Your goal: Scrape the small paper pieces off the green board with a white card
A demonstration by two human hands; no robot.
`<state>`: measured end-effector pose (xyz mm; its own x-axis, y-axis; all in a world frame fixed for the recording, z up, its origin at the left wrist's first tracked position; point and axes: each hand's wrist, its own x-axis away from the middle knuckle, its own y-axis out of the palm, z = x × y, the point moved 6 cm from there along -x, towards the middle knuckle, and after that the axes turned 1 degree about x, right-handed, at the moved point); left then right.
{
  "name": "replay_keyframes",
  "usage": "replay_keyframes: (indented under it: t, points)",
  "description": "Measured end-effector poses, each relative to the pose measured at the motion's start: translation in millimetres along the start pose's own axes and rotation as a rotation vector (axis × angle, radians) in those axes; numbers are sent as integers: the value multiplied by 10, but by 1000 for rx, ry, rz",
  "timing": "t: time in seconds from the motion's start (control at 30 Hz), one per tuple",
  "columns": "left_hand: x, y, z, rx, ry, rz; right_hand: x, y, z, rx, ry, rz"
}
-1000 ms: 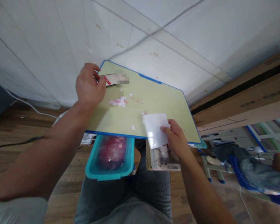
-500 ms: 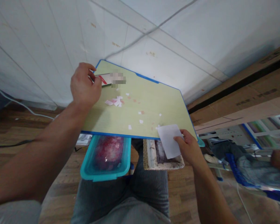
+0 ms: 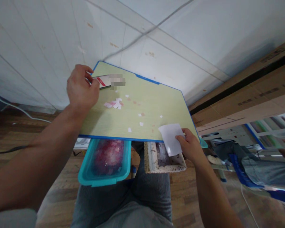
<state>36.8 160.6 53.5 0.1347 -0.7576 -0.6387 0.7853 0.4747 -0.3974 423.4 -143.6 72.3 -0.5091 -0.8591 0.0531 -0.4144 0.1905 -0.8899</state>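
At the far left corner of a pale-yellow tabletop [image 3: 144, 95] with a blue rim, my left hand [image 3: 82, 87] has its fingers curled round the near end of a smartphone [image 3: 104, 81]. The phone lies lit on the top, part of its screen blurred out. My right hand [image 3: 191, 145] pinches a white sheet of paper [image 3: 172, 137] between thumb and fingers. That sheet overhangs the front edge, above a cloth-lined woven basket [image 3: 153, 158]. A small heap of pink and white paper scraps [image 3: 116, 103] lies in front of the phone, and several loose bits are scattered rightward.
A teal plastic tub [image 3: 104, 182] with reddish contents, blurry, stands below the front edge on the left. Long cardboard boxes [image 3: 247, 95] lean along the right side. A white wall [image 3: 142, 53] with a cable runs behind. Another person's leg [image 3: 263, 167] shows at far right.
The view has shifted slightly, so most things sit a little further left. The paper in my right hand has tilted slightly; both hands keep their holds.
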Motion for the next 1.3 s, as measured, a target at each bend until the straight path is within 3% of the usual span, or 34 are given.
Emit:
replay_keyframes:
  t: [0.17,0.23,0.43,0.53,0.73,0.97,1.3]
  points:
    - [-4,1,18,22,-8,-17,21,-125,126,-15,26,49]
    - [-2,0,23,23,-8,-13,-2,-110,-55,-40,-17,21]
    - [1,-3,12,18,0,-1,-122,170,-978,10,-275,-102]
    - [-4,-9,7,14,3,1,-134,201,-1101,123,-325,-123]
    - [-4,-11,11,-10,-10,-5,-61,89,-1010,188,-299,-170]
    - [5,-2,6,22,-18,-28,2,126,-1006,232,-297,-183]
    - [7,4,35,-9,1,-23,157,-456,-281,267,-153,-227]
